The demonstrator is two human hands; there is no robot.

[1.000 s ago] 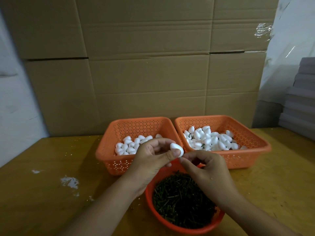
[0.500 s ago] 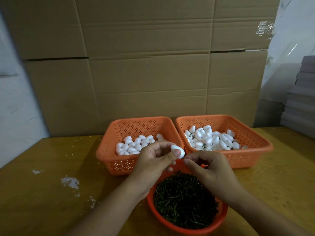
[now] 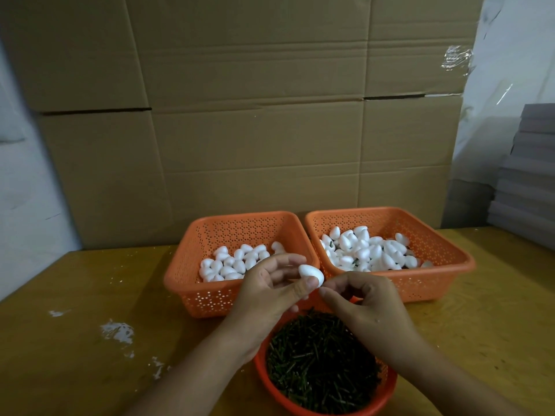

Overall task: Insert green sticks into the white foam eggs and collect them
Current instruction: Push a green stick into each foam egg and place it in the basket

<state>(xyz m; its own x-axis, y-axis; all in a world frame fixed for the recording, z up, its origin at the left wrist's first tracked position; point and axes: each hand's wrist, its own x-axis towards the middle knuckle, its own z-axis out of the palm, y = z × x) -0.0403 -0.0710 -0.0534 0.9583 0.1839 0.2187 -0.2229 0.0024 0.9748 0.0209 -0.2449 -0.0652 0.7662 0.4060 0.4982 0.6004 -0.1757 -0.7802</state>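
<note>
Left hand (image 3: 270,288) pinches an egg (image 3: 310,274); right hand (image 3: 365,304), fingers curled, touches it, its hold hidden. Sticks (image 3: 318,361) lie below both.

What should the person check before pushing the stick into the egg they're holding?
1. Egg held firmly: ok. The left hand pinches the foam egg between thumb and fingers.
2. Stick ready: cannot tell. The right hand has pinched fingertips at the egg, but no stick shows.
3. Spare sticks close: ok. The round bowl below the hands is full of green sticks.
4. Place for finished eggs: ok. The right basket has eggs with green bits showing.
5. More plain eggs: ok, in the left basket.
</note>
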